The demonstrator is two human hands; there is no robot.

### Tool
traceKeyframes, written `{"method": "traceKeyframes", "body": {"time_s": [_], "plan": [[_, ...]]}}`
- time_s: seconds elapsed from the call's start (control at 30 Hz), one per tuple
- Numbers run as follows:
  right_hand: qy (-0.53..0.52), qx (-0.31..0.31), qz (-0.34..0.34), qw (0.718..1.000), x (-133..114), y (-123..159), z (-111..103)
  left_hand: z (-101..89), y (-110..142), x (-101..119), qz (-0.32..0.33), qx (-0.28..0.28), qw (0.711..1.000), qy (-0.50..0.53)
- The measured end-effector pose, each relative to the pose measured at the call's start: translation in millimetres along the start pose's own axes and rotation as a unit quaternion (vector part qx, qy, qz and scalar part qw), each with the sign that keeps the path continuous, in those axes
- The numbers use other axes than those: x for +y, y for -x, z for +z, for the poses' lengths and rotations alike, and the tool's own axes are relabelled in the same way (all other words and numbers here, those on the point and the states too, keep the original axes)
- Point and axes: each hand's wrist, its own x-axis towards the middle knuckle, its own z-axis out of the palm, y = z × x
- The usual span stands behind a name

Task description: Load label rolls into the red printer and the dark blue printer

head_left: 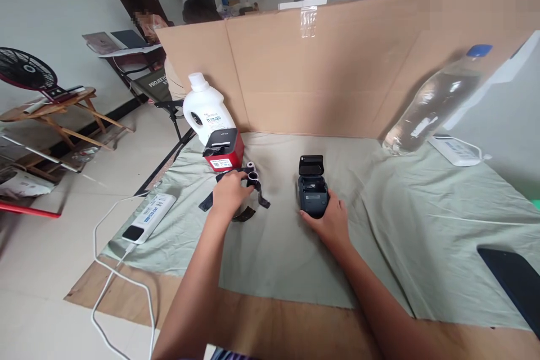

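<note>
My left hand (230,194) is closed on a small paper roll (252,175) with a dark core, above black strips (253,202) lying on the green cloth (379,225). A second small white roll (250,166) sits just behind it. My right hand (331,219) grips the near end of a small dark label printer (312,191), whose lid (311,165) stands open. A red and black printer (223,149) stands just behind my left hand.
A white detergent bottle (205,107) stands at the back left, a clear water bottle (439,98) at the back right. A cardboard wall (320,67) closes the back. A power strip (149,216) with a white cable lies left. A dark flat object (512,281) lies at the right.
</note>
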Motion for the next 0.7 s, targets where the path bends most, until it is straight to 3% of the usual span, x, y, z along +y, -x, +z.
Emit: {"method": "traceKeyframes", "body": {"time_s": [0.17, 0.3, 0.4, 0.53, 0.7], "plan": [[-0.004, 0.0, 0.007, 1.0, -2, 0, -1, 19.3, -3, -19, 0.038, -0.054, 0.994, -0.083], [-0.002, -0.004, 0.01, 1.0, -4, 0, -2, 16.9, 9, -30, 0.011, -0.016, 0.998, -0.054], [-0.005, -0.006, 0.011, 1.0, -4, 0, -3, 8.0, 20, -46, -0.044, 0.03, 0.999, 0.004], [-0.003, -0.004, 0.014, 1.0, -4, 0, -4, 3.7, 31, -60, -0.091, 0.026, 0.995, 0.018], [-0.001, 0.007, 0.009, 1.0, -3, -1, 0, 5.5, 34, -55, -0.092, 0.032, 0.995, 0.021]]}}
